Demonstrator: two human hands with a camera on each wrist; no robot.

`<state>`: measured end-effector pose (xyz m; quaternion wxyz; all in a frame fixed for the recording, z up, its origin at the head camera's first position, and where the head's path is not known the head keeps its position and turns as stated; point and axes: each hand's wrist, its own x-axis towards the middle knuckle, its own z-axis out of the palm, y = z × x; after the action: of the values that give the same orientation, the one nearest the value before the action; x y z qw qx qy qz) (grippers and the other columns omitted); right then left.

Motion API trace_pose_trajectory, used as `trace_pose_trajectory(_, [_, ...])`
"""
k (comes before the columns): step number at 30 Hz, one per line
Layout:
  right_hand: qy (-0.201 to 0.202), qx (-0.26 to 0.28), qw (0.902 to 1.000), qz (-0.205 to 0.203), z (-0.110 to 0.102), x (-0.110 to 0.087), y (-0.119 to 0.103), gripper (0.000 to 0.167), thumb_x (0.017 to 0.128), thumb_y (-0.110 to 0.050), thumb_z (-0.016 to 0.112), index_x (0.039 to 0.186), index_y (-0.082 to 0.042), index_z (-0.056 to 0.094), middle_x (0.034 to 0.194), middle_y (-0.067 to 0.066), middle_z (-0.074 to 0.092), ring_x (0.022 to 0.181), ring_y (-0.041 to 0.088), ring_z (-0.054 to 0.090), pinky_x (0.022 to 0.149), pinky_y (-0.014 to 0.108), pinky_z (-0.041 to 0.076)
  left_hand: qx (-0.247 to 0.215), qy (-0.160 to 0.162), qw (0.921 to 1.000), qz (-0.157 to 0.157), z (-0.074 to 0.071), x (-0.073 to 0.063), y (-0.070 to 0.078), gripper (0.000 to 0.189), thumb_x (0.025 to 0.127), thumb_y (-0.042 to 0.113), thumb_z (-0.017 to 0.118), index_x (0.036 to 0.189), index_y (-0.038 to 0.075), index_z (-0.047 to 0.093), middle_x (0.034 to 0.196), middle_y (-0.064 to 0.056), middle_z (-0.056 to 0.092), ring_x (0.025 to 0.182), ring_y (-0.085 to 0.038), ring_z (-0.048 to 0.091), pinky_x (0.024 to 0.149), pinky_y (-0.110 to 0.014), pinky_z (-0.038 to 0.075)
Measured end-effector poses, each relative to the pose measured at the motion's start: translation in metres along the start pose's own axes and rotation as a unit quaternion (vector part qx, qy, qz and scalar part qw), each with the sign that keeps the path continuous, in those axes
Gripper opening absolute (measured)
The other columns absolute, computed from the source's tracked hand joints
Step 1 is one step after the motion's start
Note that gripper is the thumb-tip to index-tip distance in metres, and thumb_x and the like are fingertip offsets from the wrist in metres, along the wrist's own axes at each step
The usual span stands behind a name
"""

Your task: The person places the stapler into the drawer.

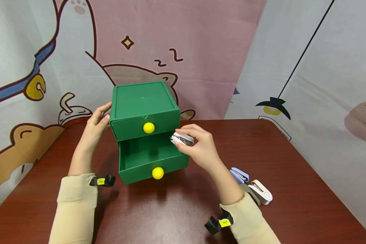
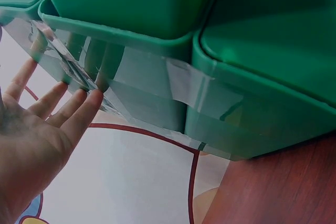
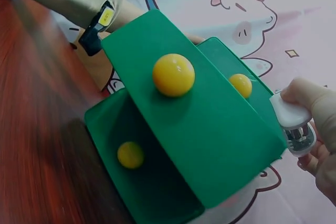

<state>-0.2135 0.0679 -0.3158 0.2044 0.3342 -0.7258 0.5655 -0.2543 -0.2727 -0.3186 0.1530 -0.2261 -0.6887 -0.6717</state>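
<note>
A green drawer box [image 1: 141, 101] with yellow knobs [image 1: 148, 127] stands on the table. The drawer [image 1: 154, 167] below the top one is pulled out, and its visible inside holds nothing. My right hand [image 1: 198, 144] pinches a small white stapler [image 1: 183, 139] between thumb and fingers, over that drawer's right side; the right wrist view shows the stapler [image 3: 294, 116] beside the box. My left hand [image 1: 97, 122] is at the box's left side, fingers extended; in the left wrist view its fingertips [image 2: 94, 98] touch the clear film along that side.
On the table [image 1: 292, 162] to the right lie a blue stapler [image 1: 239, 175], a white stapler [image 1: 261, 191] and a grey item partly behind my right forearm. A third knob [image 3: 130, 155] sits in shade under the pulled-out drawer. A printed curtain [image 1: 201, 51] hangs behind.
</note>
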Motion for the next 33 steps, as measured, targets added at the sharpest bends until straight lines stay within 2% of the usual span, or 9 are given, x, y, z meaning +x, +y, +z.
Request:
trace_pose_trajectory(8, [0.003,-0.023,0.9994,0.028,0.02,0.006,0.005,0.03,0.077,-0.003,0.079,0.106,-0.002,0.073,0.104,0.004,0.065,0.09,0.015,0.06,0.073,0.029,0.053,0.012,0.0,0.9999,-0.004,0.0,0.0,0.001,0.046,0.102,0.015,0.046,0.146,0.008,0.039,0.147,-0.013,0.034,0.113,-0.014,0.051,0.087,-0.02,0.044])
trace_pose_trajectory(17, [-0.037,-0.094,0.992,0.075,0.026,0.005,0.01,0.031,0.077,-0.01,0.08,0.107,-0.006,0.074,0.103,0.0,0.065,0.091,0.014,0.059,0.075,0.027,0.052,0.013,-0.002,0.9999,-0.003,0.0,0.001,0.001,0.045,0.102,0.015,0.047,0.146,0.009,0.04,0.147,-0.013,0.034,0.116,-0.014,0.049,0.087,-0.021,0.044])
trace_pose_trajectory(26, [-0.064,-0.095,0.99,0.083,0.02,0.002,0.009,0.033,0.079,-0.014,0.08,0.111,-0.006,0.072,0.108,0.0,0.063,0.097,0.026,0.057,0.08,0.042,0.05,0.005,-0.001,1.0,-0.003,0.0,0.001,0.0,0.045,0.102,0.015,0.047,0.146,0.008,0.04,0.145,-0.011,0.037,0.114,-0.015,0.05,0.087,-0.021,0.044])
trace_pose_trajectory(30, [-0.063,-0.085,0.9921,0.068,0.013,-0.002,0.006,0.034,0.08,-0.015,0.08,0.113,-0.009,0.071,0.111,-0.001,0.063,0.101,0.019,0.056,0.079,0.042,0.05,0.002,-0.001,1.0,-0.004,0.0,0.0,0.0,0.045,0.102,0.015,0.047,0.146,0.009,0.04,0.144,-0.011,0.038,0.114,-0.015,0.05,0.088,-0.021,0.043])
trace_pose_trajectory(33, [-0.063,-0.085,0.9931,0.05,0.005,-0.006,0.003,0.037,0.079,-0.015,0.08,0.114,-0.009,0.07,0.113,-0.002,0.063,0.105,0.014,0.056,0.085,0.042,0.049,-0.004,-0.001,1.0,-0.004,0.0,-0.001,0.0,0.045,0.102,0.015,0.046,0.146,0.009,0.04,0.143,-0.011,0.038,0.114,-0.015,0.05,0.088,-0.022,0.043])
